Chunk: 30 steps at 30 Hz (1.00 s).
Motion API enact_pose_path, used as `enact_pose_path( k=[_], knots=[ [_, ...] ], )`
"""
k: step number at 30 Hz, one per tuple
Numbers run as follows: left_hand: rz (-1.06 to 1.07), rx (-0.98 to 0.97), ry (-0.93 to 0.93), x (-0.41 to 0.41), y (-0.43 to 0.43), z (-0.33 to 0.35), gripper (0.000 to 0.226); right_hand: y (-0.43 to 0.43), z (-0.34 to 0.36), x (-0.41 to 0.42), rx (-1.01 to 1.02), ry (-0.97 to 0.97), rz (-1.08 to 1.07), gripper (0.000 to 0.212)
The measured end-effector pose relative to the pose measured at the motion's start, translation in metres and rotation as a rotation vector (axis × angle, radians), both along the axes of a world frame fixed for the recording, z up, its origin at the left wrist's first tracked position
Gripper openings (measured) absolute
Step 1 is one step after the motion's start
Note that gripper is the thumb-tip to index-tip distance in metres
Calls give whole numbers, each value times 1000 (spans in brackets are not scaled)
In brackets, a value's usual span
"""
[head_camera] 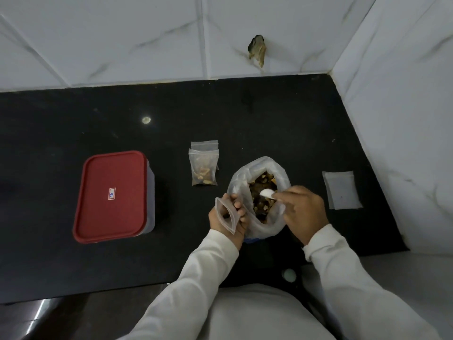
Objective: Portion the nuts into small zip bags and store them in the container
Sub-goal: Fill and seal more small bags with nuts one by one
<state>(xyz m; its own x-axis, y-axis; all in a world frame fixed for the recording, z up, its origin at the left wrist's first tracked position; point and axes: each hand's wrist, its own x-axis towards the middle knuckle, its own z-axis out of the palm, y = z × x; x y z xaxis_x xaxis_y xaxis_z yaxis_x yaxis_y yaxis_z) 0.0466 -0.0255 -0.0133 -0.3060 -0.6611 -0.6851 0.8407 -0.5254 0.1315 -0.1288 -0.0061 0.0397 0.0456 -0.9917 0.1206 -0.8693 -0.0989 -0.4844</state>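
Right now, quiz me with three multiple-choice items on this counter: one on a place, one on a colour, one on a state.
1. Where does the container stand, seen from the person?
A. left of the big nut bag
B. right of the big nut bag
C. inside the big nut bag

2. What colour is the container's lid?
A. blue
B. red
C. green

3. How is the small zip bag in the left hand?
A. sealed and full
B. lying flat on the counter
C. held with its mouth open

Key:
1 A, it stands well left of the big nut bag.
2 B, the lid is red with a small label.
3 C, the fingers hold its mouth open while the right hand dips a white scoop into the nuts.
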Motion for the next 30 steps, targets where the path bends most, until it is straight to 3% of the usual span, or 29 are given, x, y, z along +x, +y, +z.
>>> enact_pose_path(
  k=[3,10,14,19,22,27,30],
  knots=[
    [-12,11,-20,0,-2,1,46,-7,4,-3,57,10,-102,30],
    [-38,43,-82,0,-2,3,39,-7,-8,10,227,-84,-96,20],
    [-56,92,-296,-1,-4,0,34,-8,-9,19,349,-190,-169,17],
    [-60,128,-210,0,-5,6,37,-20,-2,20,649,-433,-303,21],
    [-87,132,-146,1,-5,10,40,-23,0,16,682,-601,-444,22],
    [-94,194,-180,1,-8,26,30,-14,10,-2,700,-888,-552,22],
    [-45,217,-226,0,-10,34,38,-8,21,-7,681,-1077,-586,22]
  ],
)
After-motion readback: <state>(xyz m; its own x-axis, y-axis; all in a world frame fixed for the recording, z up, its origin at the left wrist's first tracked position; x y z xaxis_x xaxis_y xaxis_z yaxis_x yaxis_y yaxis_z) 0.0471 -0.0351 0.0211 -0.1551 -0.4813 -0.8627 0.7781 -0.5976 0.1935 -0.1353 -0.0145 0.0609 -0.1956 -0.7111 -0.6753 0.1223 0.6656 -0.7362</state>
